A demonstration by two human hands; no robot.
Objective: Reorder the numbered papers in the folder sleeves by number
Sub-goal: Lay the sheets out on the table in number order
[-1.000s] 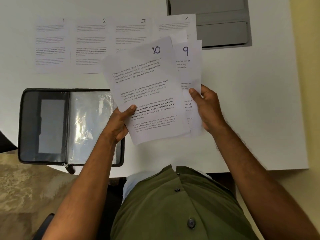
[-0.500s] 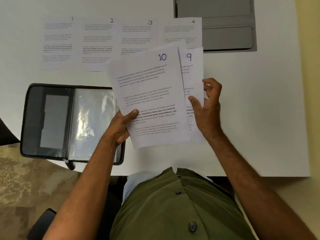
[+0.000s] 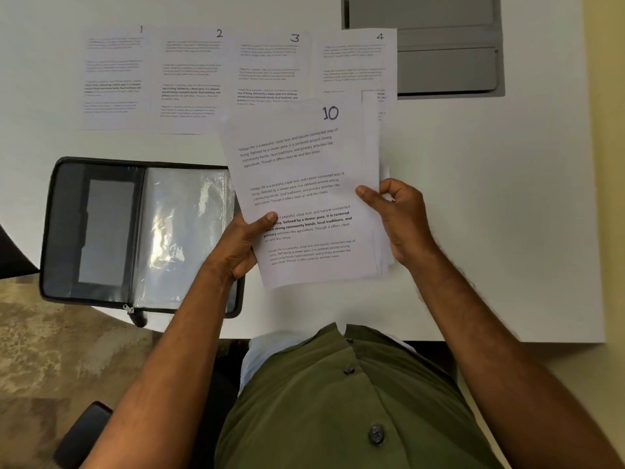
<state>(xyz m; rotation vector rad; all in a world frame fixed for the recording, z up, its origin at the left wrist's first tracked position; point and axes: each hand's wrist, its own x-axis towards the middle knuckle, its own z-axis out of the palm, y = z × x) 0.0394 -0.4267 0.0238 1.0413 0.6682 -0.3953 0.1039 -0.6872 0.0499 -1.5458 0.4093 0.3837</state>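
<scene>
Numbered papers [image 3: 304, 198], a stack with the sheet marked 10 on top, held above the table [image 3: 490, 214] in both hands. Left hand [image 3: 238, 247]: grip closed on the stack's lower left edge, thumb pressed on the top sheet. Right hand [image 3: 402, 221]: grip closed on the right edge, thumb on top, fingers curled behind the sheets, whose edges fan slightly there. Sheets 1 [image 3: 113, 76], 2 [image 3: 191, 79], 3 [image 3: 269, 67] and 4 [image 3: 355, 60] lie flat in a row along the far edge of the table, left to right; the held stack overlaps the near parts of 3 and 4. Folder [image 3: 101, 231], zippered and open with a clear sleeve [image 3: 182, 231] uppermost, lies at the near left edge of the table, just beside the left hand. Grey tray [image 3: 446, 45] sits at the far edge, partly under sheet 4.
</scene>
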